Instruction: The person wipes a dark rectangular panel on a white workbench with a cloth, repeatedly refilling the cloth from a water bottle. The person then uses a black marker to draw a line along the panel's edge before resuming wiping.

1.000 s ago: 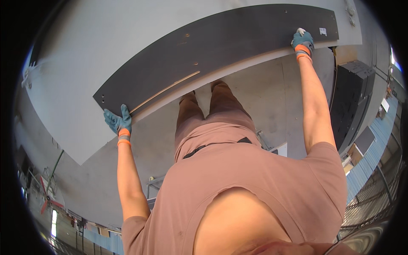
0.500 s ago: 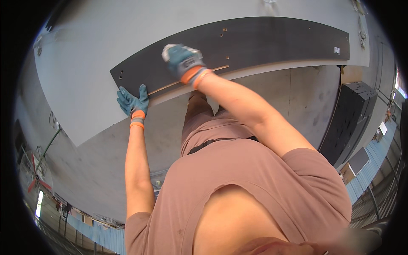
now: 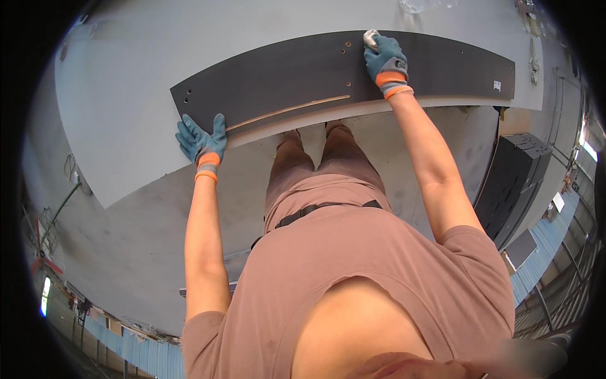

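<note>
A long dark grey panel [image 3: 278,76] lies on a light grey tabletop [image 3: 126,132]. It has several round holes, a pale slot [image 3: 287,112] along its near side and a small white label [image 3: 497,86] toward its right end. My left hand [image 3: 201,136], in a teal glove with an orange cuff, rests with fingers spread on the panel's near left corner. In a matching glove, my right hand [image 3: 386,58] grips a white cloth [image 3: 371,40] against the panel, right of the middle holes and near the far edge.
Dark panels with holes [image 3: 514,183] are stacked on the right, beyond the table. A fan with red blades [image 3: 43,260] stands at the far left. Some clear plastic [image 3: 413,6] sits at the back of the tabletop.
My right hand has swept the white cloth rightward and farther away across the panel, from the left part to right of the middle holes. My left hand stays at the corner.
</note>
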